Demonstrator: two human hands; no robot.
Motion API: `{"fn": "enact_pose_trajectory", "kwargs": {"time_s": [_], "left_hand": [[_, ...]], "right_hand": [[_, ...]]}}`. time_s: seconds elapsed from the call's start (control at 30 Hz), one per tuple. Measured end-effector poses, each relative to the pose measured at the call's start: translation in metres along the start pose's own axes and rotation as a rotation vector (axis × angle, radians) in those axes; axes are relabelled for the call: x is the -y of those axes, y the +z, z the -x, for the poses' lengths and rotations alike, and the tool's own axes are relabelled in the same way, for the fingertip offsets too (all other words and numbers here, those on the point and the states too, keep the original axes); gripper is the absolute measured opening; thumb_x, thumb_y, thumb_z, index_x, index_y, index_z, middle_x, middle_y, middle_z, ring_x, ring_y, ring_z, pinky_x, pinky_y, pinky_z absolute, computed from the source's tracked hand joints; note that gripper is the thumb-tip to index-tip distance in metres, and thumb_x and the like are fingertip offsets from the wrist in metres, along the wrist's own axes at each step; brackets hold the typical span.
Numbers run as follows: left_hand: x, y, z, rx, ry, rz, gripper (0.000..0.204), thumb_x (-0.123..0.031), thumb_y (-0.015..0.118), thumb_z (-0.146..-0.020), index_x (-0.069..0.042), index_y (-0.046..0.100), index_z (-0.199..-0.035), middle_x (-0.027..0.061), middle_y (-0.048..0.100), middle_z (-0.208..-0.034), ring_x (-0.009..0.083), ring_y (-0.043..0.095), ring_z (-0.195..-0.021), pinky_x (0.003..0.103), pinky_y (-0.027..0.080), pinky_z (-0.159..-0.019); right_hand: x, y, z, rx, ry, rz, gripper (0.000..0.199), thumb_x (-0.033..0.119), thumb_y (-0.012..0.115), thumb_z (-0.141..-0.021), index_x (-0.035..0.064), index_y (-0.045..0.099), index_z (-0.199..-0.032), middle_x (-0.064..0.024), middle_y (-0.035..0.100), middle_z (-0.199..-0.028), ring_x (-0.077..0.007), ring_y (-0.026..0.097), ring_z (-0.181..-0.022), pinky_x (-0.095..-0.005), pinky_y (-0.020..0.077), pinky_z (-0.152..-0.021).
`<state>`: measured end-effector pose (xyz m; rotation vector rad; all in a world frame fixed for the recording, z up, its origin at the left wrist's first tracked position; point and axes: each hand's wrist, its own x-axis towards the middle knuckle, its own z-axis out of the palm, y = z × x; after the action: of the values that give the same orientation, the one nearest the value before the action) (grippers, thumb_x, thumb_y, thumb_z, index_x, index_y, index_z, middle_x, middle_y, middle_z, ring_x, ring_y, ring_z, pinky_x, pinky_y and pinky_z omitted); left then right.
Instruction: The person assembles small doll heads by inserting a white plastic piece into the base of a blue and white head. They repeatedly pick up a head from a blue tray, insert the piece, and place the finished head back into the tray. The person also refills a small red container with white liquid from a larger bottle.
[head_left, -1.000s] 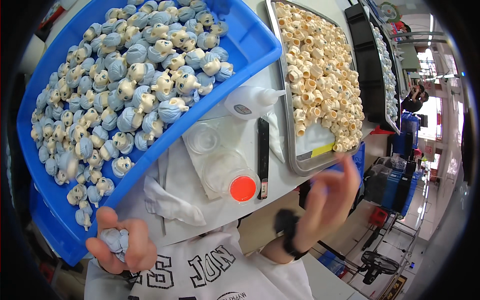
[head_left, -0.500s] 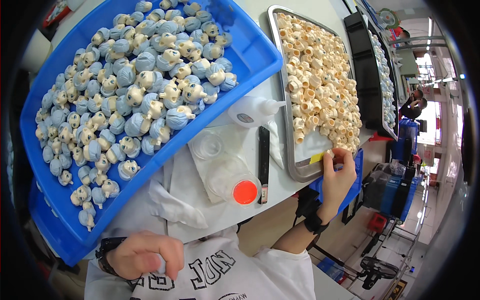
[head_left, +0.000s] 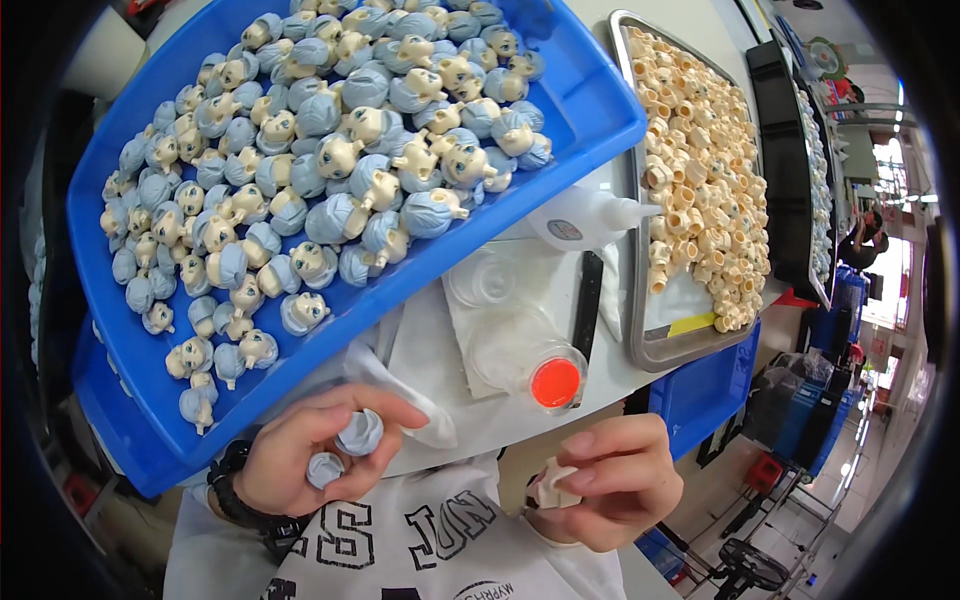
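Note:
In front of my shirt, my left hand [head_left: 285, 465] is curled around two small light-blue hair pieces [head_left: 361, 432], hollow side partly showing on each. My right hand [head_left: 622, 482] pinches a cream doll-face piece [head_left: 552, 486] between thumb and fingers, a short way to the right of the left hand. Ahead and left, a large blue bin [head_left: 575, 115] holds many doll heads [head_left: 340, 157] with blue hair and painted eyes. At the right, a metal tray [head_left: 690, 354] carries a heap of hollow cream face pieces [head_left: 700, 170].
Between bin and tray stand a white squeeze bottle [head_left: 590, 220], clear cups [head_left: 483, 278], a round container with red inside [head_left: 555, 384] and a black bar [head_left: 588, 300]. A white cloth [head_left: 432, 420] lies near the table edge. Black trays [head_left: 785, 160] sit farther right.
My right hand has left the metal tray and come back toward my body with a cream face piece. My left hand has risen and turned, showing two blue hair pieces. The view has shifted.

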<state>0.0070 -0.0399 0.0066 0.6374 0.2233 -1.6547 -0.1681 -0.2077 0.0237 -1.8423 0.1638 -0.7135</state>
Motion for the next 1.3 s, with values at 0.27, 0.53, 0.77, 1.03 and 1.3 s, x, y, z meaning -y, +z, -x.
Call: {"fn": "enact_pose_trajectory", "kwargs": {"time_s": [0.27,0.53,0.77,1.03,1.3], "left_hand": [[-0.001,0.002,0.001,-0.045,0.060,-0.213,0.035,-0.002,0.037,-0.084,0.010,0.043,-0.116,0.0135,0.051,-0.092,0.0082,0.040,-0.052,0.019,0.033,-0.047],[-0.002,-0.001,0.001,0.008,0.072,-0.292,0.027,-0.011,0.044,-0.084,0.007,0.049,-0.103,0.0135,0.052,-0.089,0.0085,0.042,-0.056,0.020,0.035,-0.049],[-0.006,0.003,0.006,-0.018,0.049,-0.466,0.029,-0.011,0.050,-0.085,0.004,0.050,-0.110,0.0043,0.054,-0.092,0.0027,0.043,-0.063,0.017,0.037,-0.056],[-0.006,0.000,0.008,0.048,-0.002,-0.308,0.042,-0.015,0.046,-0.087,0.001,0.038,-0.125,0.0054,0.056,-0.094,0.0015,0.038,-0.060,0.016,0.034,-0.054],[0.001,0.000,0.004,0.025,0.104,-0.258,0.039,-0.019,0.046,-0.086,0.006,0.042,-0.116,0.0173,0.059,-0.088,0.0054,0.040,-0.050,0.018,0.035,-0.048]], "right_hand": [[0.003,-0.014,0.007,-0.089,-0.001,0.169,0.028,0.016,0.065,-0.072,-0.0037,0.053,-0.087,-0.0143,0.050,-0.076,-0.0172,0.053,-0.060,-0.0212,0.0406,-0.048],[0.005,0.000,-0.024,-0.092,-0.031,0.652,0.043,0.001,0.069,-0.047,0.0008,0.063,-0.090,-0.0088,0.059,-0.075,-0.0172,0.052,-0.062,-0.0241,0.0362,-0.052],[0.006,0.008,-0.026,-0.068,-0.018,0.799,0.046,0.003,0.070,-0.043,0.0039,0.066,-0.089,-0.0059,0.057,-0.073,-0.0182,0.052,-0.062,-0.0252,0.0365,-0.054],[0.003,0.011,-0.024,-0.104,-0.004,0.831,0.045,0.004,0.070,-0.044,0.0064,0.067,-0.088,-0.0054,0.057,-0.075,-0.0187,0.049,-0.062,-0.0259,0.0365,-0.053],[0.004,0.009,-0.022,-0.119,-0.001,0.804,0.042,0.003,0.071,-0.046,0.0068,0.066,-0.087,-0.0055,0.058,-0.075,-0.0184,0.049,-0.061,-0.0258,0.0371,-0.053]]}}
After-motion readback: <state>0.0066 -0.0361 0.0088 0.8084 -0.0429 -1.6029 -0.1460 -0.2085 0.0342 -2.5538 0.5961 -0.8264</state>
